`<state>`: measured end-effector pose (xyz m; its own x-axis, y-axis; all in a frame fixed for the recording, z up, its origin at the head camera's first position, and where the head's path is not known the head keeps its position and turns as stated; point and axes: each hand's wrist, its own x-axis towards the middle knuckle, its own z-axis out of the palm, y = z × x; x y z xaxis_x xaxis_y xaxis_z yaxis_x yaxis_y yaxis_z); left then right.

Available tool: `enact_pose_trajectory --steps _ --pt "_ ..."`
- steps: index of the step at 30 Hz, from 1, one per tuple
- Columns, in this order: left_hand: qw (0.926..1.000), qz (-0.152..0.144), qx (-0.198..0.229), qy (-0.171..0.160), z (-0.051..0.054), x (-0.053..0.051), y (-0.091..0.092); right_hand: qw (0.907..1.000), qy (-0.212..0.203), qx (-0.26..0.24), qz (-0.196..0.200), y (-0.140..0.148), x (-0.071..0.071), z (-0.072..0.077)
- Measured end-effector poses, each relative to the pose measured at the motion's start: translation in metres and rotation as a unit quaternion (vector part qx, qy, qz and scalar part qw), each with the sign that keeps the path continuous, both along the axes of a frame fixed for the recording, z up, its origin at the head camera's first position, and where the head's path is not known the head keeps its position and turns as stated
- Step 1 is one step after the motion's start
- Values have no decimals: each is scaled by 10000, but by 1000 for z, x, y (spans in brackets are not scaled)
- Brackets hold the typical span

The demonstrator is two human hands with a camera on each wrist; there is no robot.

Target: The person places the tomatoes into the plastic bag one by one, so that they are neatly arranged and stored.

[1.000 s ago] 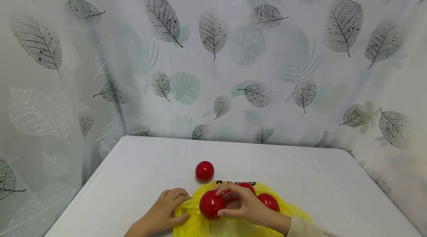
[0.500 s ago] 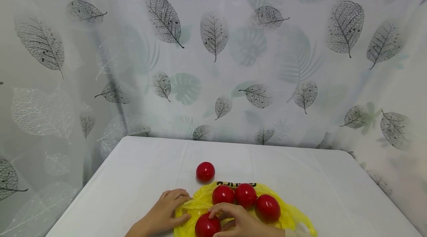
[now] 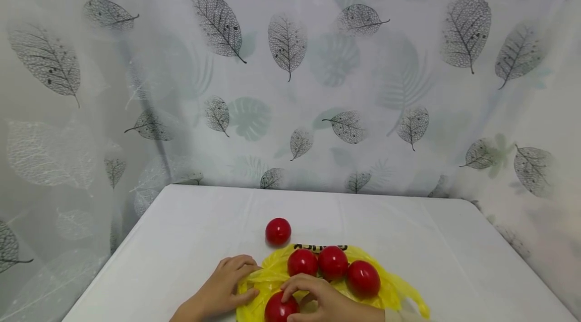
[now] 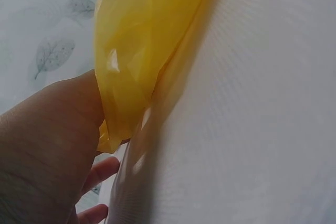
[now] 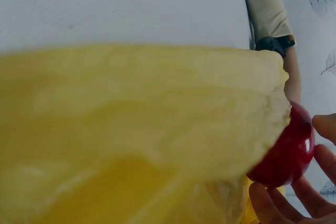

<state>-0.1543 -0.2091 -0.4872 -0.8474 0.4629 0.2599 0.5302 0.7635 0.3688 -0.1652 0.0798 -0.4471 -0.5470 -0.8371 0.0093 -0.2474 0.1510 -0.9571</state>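
In the head view, a yellow plastic bag [image 3: 258, 307] lies spread on the white table, dark lettering at its far edge. My left hand [image 3: 224, 284] grips the bag's left edge; in the left wrist view the yellow plastic [image 4: 142, 51] passes between thumb and fingers. At the near part of the bag, my right hand [image 3: 331, 304] holds a shiny red ball [image 3: 276, 309] between thumb and fingertips. In the right wrist view, yellow film partly covers that ball [image 5: 294, 153]. Behind it on the bag sit more red balls: one left [image 3: 301, 262], one middle [image 3: 333, 262], one right [image 3: 363, 279].
Another red ball [image 3: 278, 232] rests on the white table [image 3: 408, 241] just beyond the bag. A leaf-patterned curtain [image 3: 290, 100] hangs behind the table and along both sides. The bag's handle loop [image 3: 417, 302] trails to the right.
My right hand has brought its red ball toward the near edge, uncovering the balls behind. Over the last half second it has barely moved. The left hand stays on the bag's edge.
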Motion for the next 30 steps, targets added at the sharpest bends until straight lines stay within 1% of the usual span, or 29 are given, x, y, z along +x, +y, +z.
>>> enact_pose_trajectory --steps 4,7,9,12,15,17,21,24,26,28,30 --pt "10000 -17 9 -29 -1 2 1 9999 -87 72 -65 0 1 0" --pt "10000 -43 6 89 0 2 2 9998 -126 113 -101 0 1 2" --pt "9998 -24 -12 185 0 2 2 9999 -26 87 -67 0 0 4" --pt "9996 13 -2 286 0 1 0 9997 238 0 -17 0 -1 9" --pt "9995 10 20 322 -1 2 -1 9990 424 -114 -52 1 0 12" --pt "9995 -6 11 331 -1 1 -1 9981 560 -232 -102 2 -2 15" --pt "9998 10 28 218 -1 0 -1 9941 934 -553 -83 3 -8 17" --pt "10000 60 24 19 -2 0 -1 9905 1118 -796 13 5 -14 20" --pt "10000 55 8 -55 -1 0 -1 9875 1254 -948 73 6 -19 23" --pt "10000 35 17 -79 -1 0 -1 9857 1350 -1001 70 7 -24 25" --pt "10000 5 36 -66 1 0 -1 9862 1376 -919 -60 8 -28 29"
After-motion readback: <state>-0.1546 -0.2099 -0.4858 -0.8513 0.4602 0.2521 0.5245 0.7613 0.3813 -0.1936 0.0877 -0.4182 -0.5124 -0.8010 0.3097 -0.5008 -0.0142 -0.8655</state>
